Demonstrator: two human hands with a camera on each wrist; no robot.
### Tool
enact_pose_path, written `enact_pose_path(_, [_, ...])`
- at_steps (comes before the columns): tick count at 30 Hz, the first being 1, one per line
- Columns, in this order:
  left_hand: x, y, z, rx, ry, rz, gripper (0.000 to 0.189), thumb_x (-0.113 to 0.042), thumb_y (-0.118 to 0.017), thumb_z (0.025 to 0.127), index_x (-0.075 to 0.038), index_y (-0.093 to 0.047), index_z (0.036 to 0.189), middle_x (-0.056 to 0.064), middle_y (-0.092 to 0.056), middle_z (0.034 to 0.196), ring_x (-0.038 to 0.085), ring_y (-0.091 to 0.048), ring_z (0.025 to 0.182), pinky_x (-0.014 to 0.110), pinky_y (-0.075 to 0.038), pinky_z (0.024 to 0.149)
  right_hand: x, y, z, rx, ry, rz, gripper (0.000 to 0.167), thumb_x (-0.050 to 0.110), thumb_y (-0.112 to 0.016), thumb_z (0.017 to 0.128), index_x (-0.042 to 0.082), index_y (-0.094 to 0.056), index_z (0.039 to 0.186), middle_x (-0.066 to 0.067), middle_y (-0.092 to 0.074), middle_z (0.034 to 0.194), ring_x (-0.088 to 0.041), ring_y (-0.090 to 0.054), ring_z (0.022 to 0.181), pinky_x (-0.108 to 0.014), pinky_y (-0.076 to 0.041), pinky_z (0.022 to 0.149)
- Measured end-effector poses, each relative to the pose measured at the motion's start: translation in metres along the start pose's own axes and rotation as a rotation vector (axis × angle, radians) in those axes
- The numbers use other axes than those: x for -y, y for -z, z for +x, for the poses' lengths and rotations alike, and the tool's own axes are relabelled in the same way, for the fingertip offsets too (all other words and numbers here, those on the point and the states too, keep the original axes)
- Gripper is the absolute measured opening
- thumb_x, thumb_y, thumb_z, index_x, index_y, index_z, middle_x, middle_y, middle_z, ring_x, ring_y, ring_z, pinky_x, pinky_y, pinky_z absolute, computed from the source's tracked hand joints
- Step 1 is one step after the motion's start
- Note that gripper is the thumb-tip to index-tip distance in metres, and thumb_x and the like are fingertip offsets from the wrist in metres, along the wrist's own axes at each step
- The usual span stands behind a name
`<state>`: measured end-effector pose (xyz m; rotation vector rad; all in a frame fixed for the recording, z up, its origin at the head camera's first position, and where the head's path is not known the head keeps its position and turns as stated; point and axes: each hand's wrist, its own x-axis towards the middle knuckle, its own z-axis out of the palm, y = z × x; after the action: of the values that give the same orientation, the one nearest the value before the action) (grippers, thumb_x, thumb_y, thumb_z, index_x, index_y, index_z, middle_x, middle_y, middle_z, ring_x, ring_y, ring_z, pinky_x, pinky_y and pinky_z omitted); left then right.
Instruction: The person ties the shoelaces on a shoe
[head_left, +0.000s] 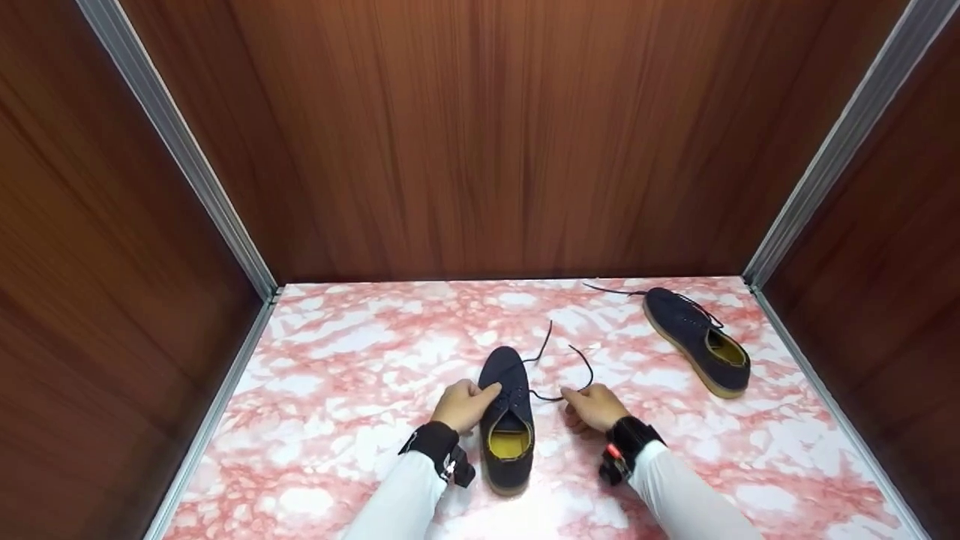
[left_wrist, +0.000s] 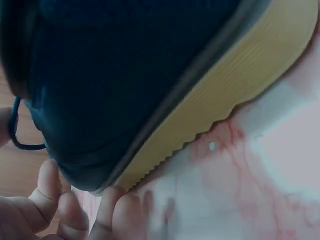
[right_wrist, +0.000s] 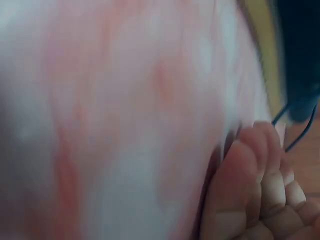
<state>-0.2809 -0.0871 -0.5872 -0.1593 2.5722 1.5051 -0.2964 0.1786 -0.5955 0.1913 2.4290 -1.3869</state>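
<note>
A dark navy lace-up shoe with a yellow insole stands upright on the table, toe pointing away. My left hand holds it from the left, thumb over the lacing and fingers along its side. In the left wrist view, those fingertips touch the shoe near its tan ribbed sole. To the right of the shoe, my right hand pinches one shoelace between thumb and finger; the lace's free end curls beyond the hand. A second lace end lies loose beside the toe.
Another navy shoe, its laces loose, rests at the right rear of the red-and-white marbled table. Wood-grain panels with metal corner strips enclose the back and both sides.
</note>
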Motion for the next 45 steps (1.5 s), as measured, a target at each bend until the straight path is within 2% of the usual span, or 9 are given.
enact_pose_path(3, [-0.003,-0.002,0.002,-0.024,-0.034,0.059,0.044,-0.054,-0.065,0.096,-0.015,-0.056,0.080,-0.002,-0.053,0.072,0.013,-0.052,0.049,0.025,-0.045,0.046,0.003,0.004,0.013,-0.036,-0.012,-0.112,0.051,0.041,-0.059,0.103,0.000,-0.072,0.077,-0.008,-0.070,0.060,-0.014,-0.066,0.050,-0.030,-0.056,0.049])
enact_pose_path(6, [-0.006,-0.004,0.002,-0.027,-0.060,0.092,0.039,-0.047,-0.065,0.098,-0.017,-0.055,0.076,-0.003,-0.052,0.070,0.013,-0.052,0.053,0.025,-0.042,0.053,0.004,0.005,0.021,-0.089,-0.004,-0.224,0.051,0.043,-0.064,0.099,0.003,-0.069,0.068,-0.006,-0.067,0.051,-0.014,-0.063,0.043,-0.028,-0.053,0.047])
enact_pose_path(10, [-0.007,-0.005,0.002,-0.035,-0.105,0.091,0.036,-0.037,-0.065,0.100,-0.017,-0.055,0.072,-0.004,-0.051,0.069,0.013,-0.052,0.063,0.027,-0.043,0.061,0.005,0.004,0.025,-0.162,0.038,-0.372,0.045,0.045,-0.073,0.092,0.006,-0.064,0.071,-0.006,-0.065,0.054,-0.017,-0.063,0.050,-0.029,-0.053,0.060])
enact_pose_path(14, [-0.003,-0.005,0.001,-0.039,-0.139,0.031,0.034,-0.030,-0.065,0.100,-0.015,-0.054,0.071,-0.004,-0.050,0.070,0.014,-0.052,0.067,0.027,-0.043,0.065,0.004,0.002,0.028,-0.191,0.054,-0.438,0.040,0.040,-0.080,0.087,0.006,-0.063,0.077,-0.004,-0.064,0.058,-0.019,-0.063,0.057,-0.033,-0.054,0.072])
enact_pose_path(18, [0.000,-0.003,-0.001,-0.054,-0.160,-0.026,0.031,-0.025,-0.065,0.100,-0.013,-0.055,0.074,-0.004,-0.049,0.072,0.013,-0.052,0.070,0.028,-0.043,0.067,0.003,0.002,0.030,-0.166,0.046,-0.386,0.031,0.027,-0.081,0.085,0.004,-0.068,0.069,-0.001,-0.063,0.048,-0.012,-0.062,0.044,-0.026,-0.054,0.062])
enact_pose_path(23, [0.001,-0.002,-0.003,-0.083,-0.166,-0.088,0.026,-0.020,-0.065,0.099,-0.009,-0.057,0.077,-0.003,-0.049,0.073,0.014,-0.051,0.072,0.028,-0.043,0.071,-0.001,0.003,0.028,-0.122,0.036,-0.264,0.025,0.014,-0.073,0.081,0.005,-0.071,0.057,0.002,-0.061,0.043,-0.007,-0.056,0.038,-0.022,-0.046,0.044])
enact_pose_path(35, [-0.007,-0.004,-0.004,-0.133,-0.170,-0.244,0.021,-0.016,-0.064,0.099,-0.004,-0.060,0.081,-0.004,-0.049,0.072,0.013,-0.051,0.071,0.028,-0.044,0.071,-0.006,0.004,0.024,-0.130,-0.024,-0.160,0.010,0.005,-0.071,0.074,0.001,-0.071,0.065,-0.003,-0.065,0.047,-0.009,-0.061,0.040,-0.023,-0.049,0.042])
enact_pose_path(41, [-0.012,0.000,-0.007,-0.147,-0.180,-0.282,0.022,-0.017,-0.063,0.099,-0.005,-0.061,0.080,-0.005,-0.049,0.071,0.012,-0.050,0.070,0.026,-0.043,0.068,-0.003,0.006,0.022,-0.099,-0.049,-0.110,0.015,0.004,-0.065,0.081,-0.003,-0.074,0.071,-0.005,-0.068,0.051,-0.010,-0.065,0.044,-0.024,-0.054,0.045])
enact_pose_path(45, [-0.017,0.004,-0.010,-0.118,-0.166,-0.390,0.025,-0.016,-0.061,0.101,-0.005,-0.057,0.079,-0.006,-0.047,0.066,0.010,-0.048,0.062,0.024,-0.041,0.059,-0.002,0.009,0.020,-0.096,-0.045,-0.139,0.018,0.011,-0.062,0.084,-0.001,-0.071,0.075,-0.004,-0.069,0.054,-0.010,-0.065,0.047,-0.023,-0.054,0.046])
